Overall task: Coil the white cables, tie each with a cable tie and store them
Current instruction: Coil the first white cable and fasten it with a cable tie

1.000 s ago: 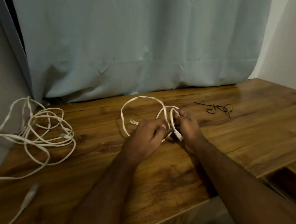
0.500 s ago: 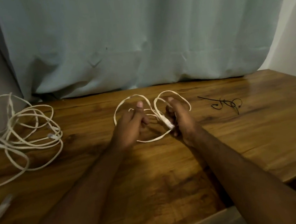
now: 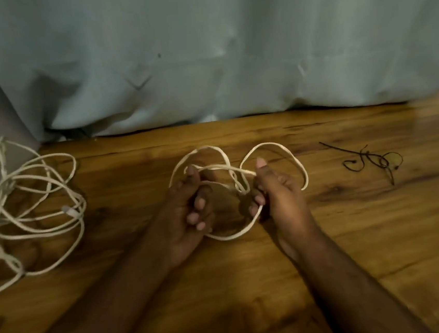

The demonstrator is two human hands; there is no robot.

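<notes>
Head view: at the centre of the wooden surface (image 3: 355, 233), the left hand (image 3: 188, 213) and the right hand (image 3: 278, 195) both gripped a short white cable (image 3: 233, 235), fingers curled round its strands. Two loops stood above the hands; a third sagged between them. A larger loose white cable (image 3: 41, 209) lay tangled at far left, a black cable tie (image 3: 369, 161) well apart at right, before a pale curtain (image 3: 213, 45).

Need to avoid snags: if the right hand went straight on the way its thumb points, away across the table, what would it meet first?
Probably the right hand would meet the thin white cable's far loop, then the pale blue-grey curtain; depth is unclear.
</notes>
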